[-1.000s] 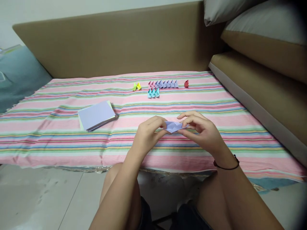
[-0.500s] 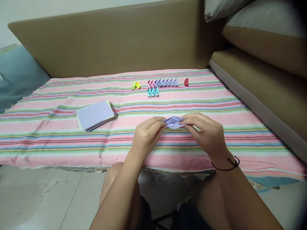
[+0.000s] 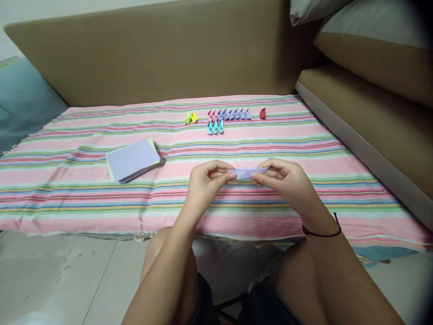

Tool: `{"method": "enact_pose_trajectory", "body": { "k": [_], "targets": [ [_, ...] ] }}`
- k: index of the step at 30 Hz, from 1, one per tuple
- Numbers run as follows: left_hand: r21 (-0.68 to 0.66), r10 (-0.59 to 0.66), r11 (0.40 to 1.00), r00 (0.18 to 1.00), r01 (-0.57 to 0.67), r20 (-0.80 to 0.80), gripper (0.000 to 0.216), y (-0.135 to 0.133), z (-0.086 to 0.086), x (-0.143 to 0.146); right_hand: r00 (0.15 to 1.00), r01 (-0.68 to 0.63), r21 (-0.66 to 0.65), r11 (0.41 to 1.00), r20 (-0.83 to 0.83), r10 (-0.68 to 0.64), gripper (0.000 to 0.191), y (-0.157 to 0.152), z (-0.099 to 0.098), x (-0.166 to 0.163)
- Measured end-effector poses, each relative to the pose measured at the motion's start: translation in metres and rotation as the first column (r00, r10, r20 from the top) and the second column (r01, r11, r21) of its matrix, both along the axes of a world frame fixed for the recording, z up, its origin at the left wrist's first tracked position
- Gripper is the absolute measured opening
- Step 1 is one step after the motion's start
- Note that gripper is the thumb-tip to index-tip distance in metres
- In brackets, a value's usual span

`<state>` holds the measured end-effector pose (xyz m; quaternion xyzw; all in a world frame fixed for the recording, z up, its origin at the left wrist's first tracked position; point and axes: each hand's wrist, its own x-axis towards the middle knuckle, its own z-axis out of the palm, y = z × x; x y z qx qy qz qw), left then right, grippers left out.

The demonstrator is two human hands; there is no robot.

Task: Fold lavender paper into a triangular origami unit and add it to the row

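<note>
A folded piece of lavender paper [image 3: 244, 173], long and narrow from this angle, is held level above the striped cloth. My left hand [image 3: 209, 183] pinches its left end between thumb and fingers. Its right end is pinched by my right hand [image 3: 287, 183], which wears a dark cord at the wrist. Beyond the hands stands a row of small folded paper pieces, pink [image 3: 212, 115] at the left and lavender [image 3: 234, 114] to the right. Several turquoise pieces [image 3: 215, 127] sit just in front of that row.
A stack of paper sheets [image 3: 133, 161], lavender on top, lies to the left. Yellow folded pieces [image 3: 191, 118] and a red one [image 3: 263, 113] flank the row. A tan backrest [image 3: 162, 58] closes off the back; cushions [image 3: 368, 113] rise at the right.
The lavender paper has been tipped so that it shows narrower and flatter. Both thumbs now press on its near side, and my right wrist has turned slightly. The view has shifted a little.
</note>
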<state>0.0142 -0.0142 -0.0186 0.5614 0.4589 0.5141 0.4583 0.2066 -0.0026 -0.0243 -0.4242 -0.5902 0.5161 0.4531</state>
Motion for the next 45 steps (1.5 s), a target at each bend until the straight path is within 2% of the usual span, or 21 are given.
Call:
{"method": "enact_pose_trajectory", "body": {
  "k": [7, 13, 16, 19, 21, 23, 28, 31, 33, 36, 40, 43, 45],
  "targets": [
    [-0.242, 0.008, 0.97, 0.988, 0.03, 0.152, 0.029, 0.001, -0.001, 0.0, 0.997, -0.028, -0.298, 0.954, -0.082, 0.004, 0.023, 0.004, -0.005, 0.002],
    [-0.344, 0.042, 0.938, 0.968, 0.046, 0.246, 0.037, 0.001, 0.001, 0.004, 0.989, -0.074, -0.366, 0.928, -0.147, 0.021, 0.022, 0.005, -0.008, 0.001],
    [-0.274, -0.018, 0.958, 0.967, 0.09, 0.253, 0.048, 0.001, 0.0, 0.007, 0.987, -0.041, -0.256, 0.966, -0.159, -0.001, 0.019, 0.004, -0.008, -0.004],
    [-0.126, -0.015, 0.991, 0.97, 0.047, 0.244, 0.046, 0.002, -0.003, 0.009, 0.992, 0.021, 0.036, 0.999, -0.123, -0.017, 0.014, 0.002, -0.007, -0.01],
    [-0.026, 0.005, 1.0, 0.97, 0.001, 0.242, 0.039, 0.003, -0.005, 0.011, 0.997, 0.052, 0.232, 0.971, -0.068, -0.037, 0.007, 0.0, -0.006, -0.014],
    [0.04, 0.014, 0.999, 0.969, -0.024, 0.248, 0.034, 0.003, -0.005, 0.012, 0.998, 0.063, 0.348, 0.935, -0.023, -0.058, 0.004, -0.002, -0.004, -0.016],
    [0.049, -0.005, 0.999, 0.958, -0.01, 0.287, 0.029, 0.001, -0.005, 0.014, 0.996, 0.013, 0.401, 0.916, 0.072, -0.046, 0.005, -0.006, -0.003, -0.018],
    [0.012, -0.008, 1.0, 0.951, 0.005, 0.309, 0.03, 0.0, -0.004, 0.016, 0.978, 0.0, 0.489, 0.873, 0.182, -0.102, 0.005, -0.007, -0.002, -0.019],
    [-0.003, 0.007, 1.0, 0.95, -0.007, 0.313, 0.029, -0.001, -0.004, 0.018, 0.969, 0.027, 0.543, 0.84, 0.193, -0.156, 0.007, -0.009, -0.002, -0.021],
    [0.015, 0.064, 0.997, 0.955, -0.071, 0.288, 0.026, -0.002, -0.006, 0.02, 0.98, 0.07, 0.5, 0.863, 0.126, -0.153, 0.02, -0.012, -0.001, -0.026],
    [0.151, 0.153, 0.971, 0.969, -0.183, 0.192, 0.023, -0.004, -0.008, 0.023, 0.993, 0.108, 0.313, 0.944, -0.071, -0.091, 0.022, -0.013, -0.005, -0.029],
    [0.291, 0.254, 0.919, 0.964, -0.266, 0.078, 0.018, -0.007, -0.011, 0.025, 0.974, 0.183, 0.229, 0.956, -0.177, -0.144, 0.018, -0.011, -0.008, -0.029],
    [0.393, 0.327, 0.871, 0.945, -0.295, -0.017, 0.016, -0.01, -0.012, 0.026, 0.97, 0.185, 0.202, 0.962, -0.197, -0.145, 0.013, -0.011, -0.009, -0.03]
  ]
}}
